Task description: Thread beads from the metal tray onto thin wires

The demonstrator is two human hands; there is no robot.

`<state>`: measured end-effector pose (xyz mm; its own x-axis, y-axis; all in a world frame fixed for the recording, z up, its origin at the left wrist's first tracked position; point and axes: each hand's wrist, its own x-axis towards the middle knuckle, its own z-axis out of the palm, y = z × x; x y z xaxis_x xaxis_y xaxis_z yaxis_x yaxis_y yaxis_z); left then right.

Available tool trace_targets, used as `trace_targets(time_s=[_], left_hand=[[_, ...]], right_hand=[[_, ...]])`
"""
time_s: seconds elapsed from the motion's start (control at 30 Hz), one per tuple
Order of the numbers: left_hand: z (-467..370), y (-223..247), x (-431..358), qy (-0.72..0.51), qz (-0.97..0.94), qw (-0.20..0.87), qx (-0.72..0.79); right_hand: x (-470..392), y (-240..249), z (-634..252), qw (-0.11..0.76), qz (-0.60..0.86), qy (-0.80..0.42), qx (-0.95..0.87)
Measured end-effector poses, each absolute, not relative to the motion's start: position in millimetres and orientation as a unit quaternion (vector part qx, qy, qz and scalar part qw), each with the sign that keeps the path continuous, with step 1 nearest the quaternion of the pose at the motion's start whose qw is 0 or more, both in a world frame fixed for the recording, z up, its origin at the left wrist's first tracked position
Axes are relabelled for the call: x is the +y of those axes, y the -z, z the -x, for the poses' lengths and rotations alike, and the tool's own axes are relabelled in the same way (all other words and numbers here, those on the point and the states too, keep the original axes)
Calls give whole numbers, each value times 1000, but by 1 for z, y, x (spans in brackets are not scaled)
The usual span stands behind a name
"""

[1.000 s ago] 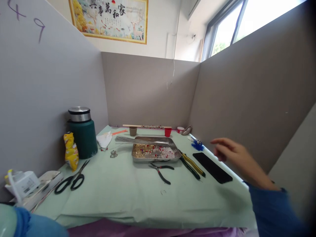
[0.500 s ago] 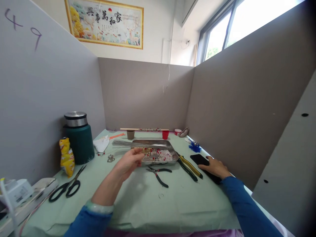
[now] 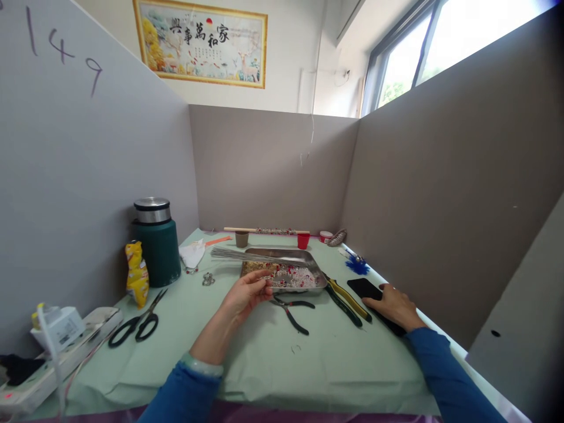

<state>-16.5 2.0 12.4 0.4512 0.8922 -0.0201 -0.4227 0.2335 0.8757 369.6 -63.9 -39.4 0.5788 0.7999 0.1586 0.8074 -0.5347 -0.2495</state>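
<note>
My left hand [image 3: 247,298] hovers at the front left edge of a metal tray [image 3: 326,283] with its fingers pinched. What sits between the fingertips, if anything, is too small to make out. Red, white and gold beads [image 3: 299,277] fill the tray, and a bundle of thin metal wires [image 3: 238,254] lies across it. My right hand [image 3: 394,305] is closed over a black smartphone [image 3: 362,288] at the table's right side. Small pliers [image 3: 293,314] with dark handles lie just in front of the tray. Larger yellow-and-green pliers [image 3: 348,302] rest between tray and phone.
Black scissors [image 3: 140,324], a green thermos [image 3: 161,252], a yellow snack packet [image 3: 137,275] and a power strip [image 3: 94,335] line the left. A brown cup [image 3: 242,239], a red cup [image 3: 303,241] and a beaded stick [image 3: 275,231] stand behind. Partitions [image 3: 273,170] enclose the table.
The whole view has shifted a little as my head turned left. My left hand has moved slightly right and toward me along the tray's edge. My right hand stays on the smartphone.
</note>
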Motion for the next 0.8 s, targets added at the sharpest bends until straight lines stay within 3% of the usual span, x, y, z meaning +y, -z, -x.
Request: trace_targets(time_s=[0.63,0.8], left_hand=[[17,-6,6,-423,-455,719,312],[18,-6,6,-418,-456,718,319]], right_hand=[[-110,35,-362,162,841,88,-509],[-127,29,-361,127,836,109,-522]])
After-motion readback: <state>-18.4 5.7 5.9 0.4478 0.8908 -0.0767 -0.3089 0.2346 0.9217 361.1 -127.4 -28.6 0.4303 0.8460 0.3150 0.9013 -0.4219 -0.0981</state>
